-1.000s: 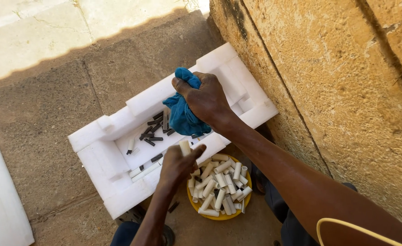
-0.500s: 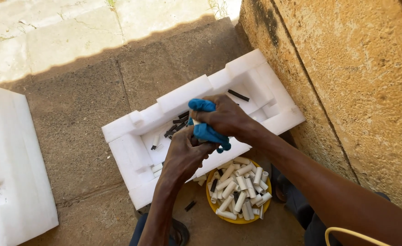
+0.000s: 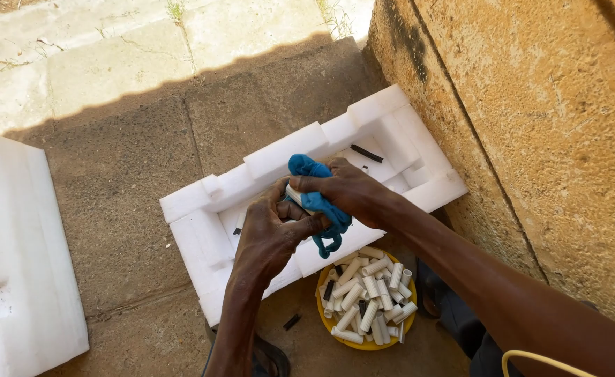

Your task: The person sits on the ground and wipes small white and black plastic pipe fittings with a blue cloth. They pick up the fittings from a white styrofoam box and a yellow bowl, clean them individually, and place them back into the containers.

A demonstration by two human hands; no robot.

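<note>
Outdoor makeshift work spot, not a fitted workshop: cracked concrete paving (image 3: 112, 77) is seen across the upper left, a rough ochre wall (image 3: 530, 105) at right, foam packing tray (image 3: 210, 209) laid on ground.

Left hand (image 3: 272, 234) and right hand (image 3: 353, 192) meet, fingers curled, forearms extended forward

Small white piece (image 3: 293, 195) mostly hidden between left hand (image 3: 272, 230), right hand (image 3: 349, 192) and blue cloth (image 3: 318, 202); left foam slab (image 3: 14, 258) cut off by edge
</note>
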